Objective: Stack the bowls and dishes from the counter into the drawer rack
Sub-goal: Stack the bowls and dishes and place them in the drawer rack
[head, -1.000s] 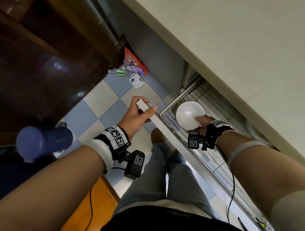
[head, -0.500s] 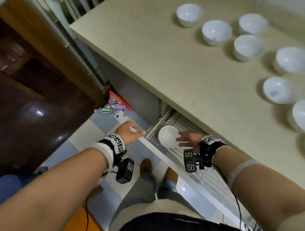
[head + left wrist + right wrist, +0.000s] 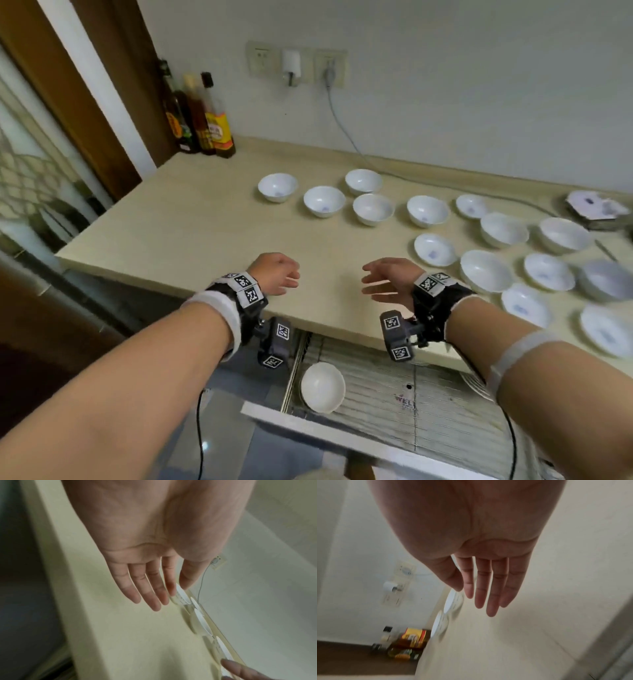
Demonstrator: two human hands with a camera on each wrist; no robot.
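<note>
Several white bowls (image 3: 324, 201) stand spread over the beige counter (image 3: 191, 219), most toward the right. One white bowl (image 3: 322, 387) leans on its side at the left end of the wire drawer rack (image 3: 445, 407), which is pulled out below the counter. My left hand (image 3: 279, 274) and right hand (image 3: 387, 279) hover empty over the counter's front edge, palms facing each other. Both wrist views show straight fingers: the left hand (image 3: 150, 588) and the right hand (image 3: 486, 588) hold nothing.
Sauce bottles (image 3: 205, 120) stand at the counter's back left corner. A cable (image 3: 346, 133) runs from the wall sockets along the back of the counter. A flat stack of items (image 3: 596, 209) lies at the far right. A wooden door frame rises on the left.
My right hand let go of the bowl, which now stays in the rack. My left hand left the drawer front. Both hands rose to counter height, and the view lifted from the floor to the counter.
</note>
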